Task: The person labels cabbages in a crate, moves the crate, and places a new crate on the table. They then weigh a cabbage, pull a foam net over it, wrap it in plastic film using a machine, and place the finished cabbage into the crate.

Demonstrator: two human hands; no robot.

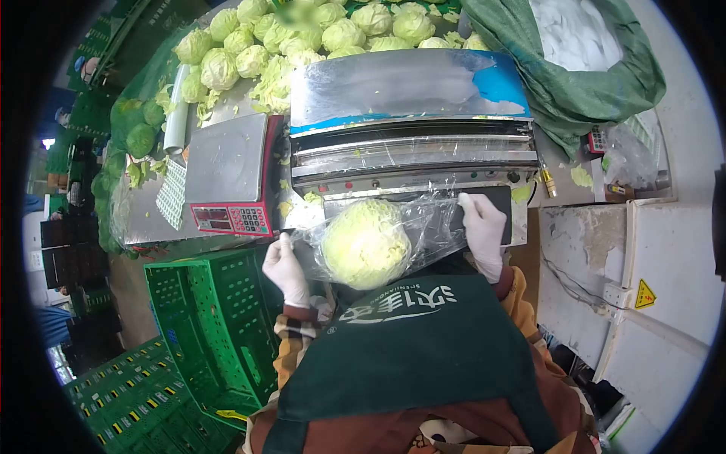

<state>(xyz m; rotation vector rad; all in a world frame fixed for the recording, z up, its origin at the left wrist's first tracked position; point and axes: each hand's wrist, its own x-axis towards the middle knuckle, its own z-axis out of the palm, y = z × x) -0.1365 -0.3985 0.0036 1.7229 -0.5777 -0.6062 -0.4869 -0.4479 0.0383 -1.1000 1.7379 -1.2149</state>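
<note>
A pale green head of lettuce or cabbage (366, 244) sits in front of me with clear plastic film (435, 231) spread around it. My left hand (284, 266), in a white glove, pinches the film's left edge. On the other side my right hand (482, 225), also gloved, grips the film's upper right corner. The film is stretched between both hands, and the head lies in the middle of it. Just beyond is the wrapping machine (412, 155), with a metal cover and a film roll behind its front bar. A dark plate (495, 212) shows partly under the film.
A red digital scale (231, 170) stands left of the machine. Many more heads (344, 34) are piled behind. A green sack (560, 106) with white contents lies at the back right. Below left is a green crate (215, 325); white cabinets (650, 287) stand at right.
</note>
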